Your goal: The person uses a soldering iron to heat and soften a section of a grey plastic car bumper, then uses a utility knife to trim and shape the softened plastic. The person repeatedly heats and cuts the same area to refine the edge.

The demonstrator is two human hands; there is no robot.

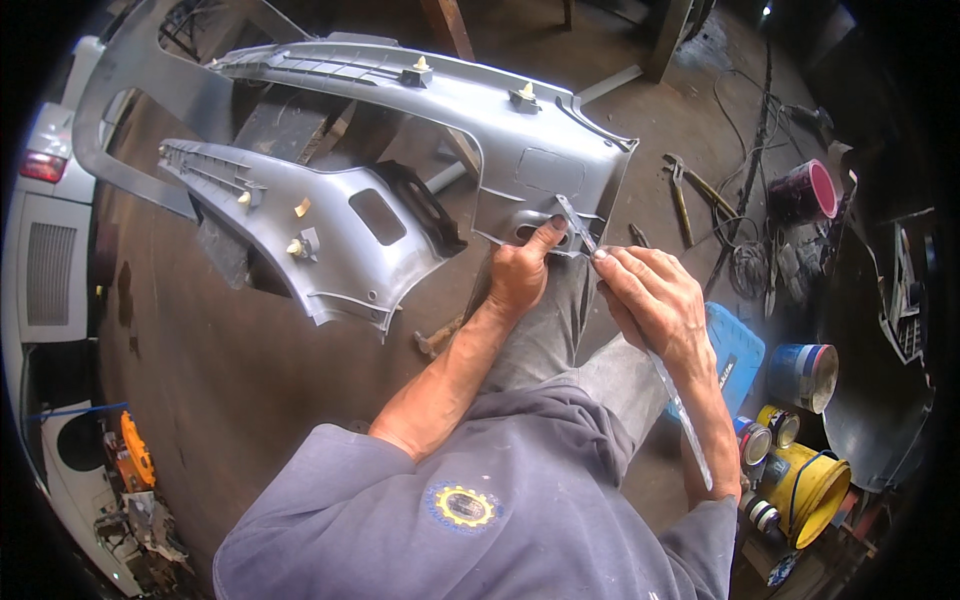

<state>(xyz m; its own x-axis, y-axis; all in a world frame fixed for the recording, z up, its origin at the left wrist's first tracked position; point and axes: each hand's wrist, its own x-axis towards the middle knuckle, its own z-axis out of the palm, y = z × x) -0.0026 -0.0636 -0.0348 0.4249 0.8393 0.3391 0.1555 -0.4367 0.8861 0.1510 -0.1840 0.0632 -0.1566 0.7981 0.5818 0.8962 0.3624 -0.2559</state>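
A large silver-grey plastic trim panel [560, 130] stretches across the upper middle. Its near end, with an oval opening and a lightly marked square, lies close above my legs. My left hand [522, 268] grips the panel's near edge by that opening, thumb on top. In my right hand [660, 300] is a long thin metal strip [681, 410], closed between thumb and fingers. The strip's far end rests at the panel just beside my left thumb, and its other end runs back along my right forearm. Whether the tip presses into the plastic, I cannot tell.
A second silver trim panel [330, 215] with pale clips lies left. Long-handled pincers [682, 200], cables and a maroon-rimmed bucket [803, 193] are on the right floor. Nearer stand a blue case [732, 350], paint tins [803, 377] and a yellow bucket [806, 495]. A hammer [437, 338] lies by my legs.
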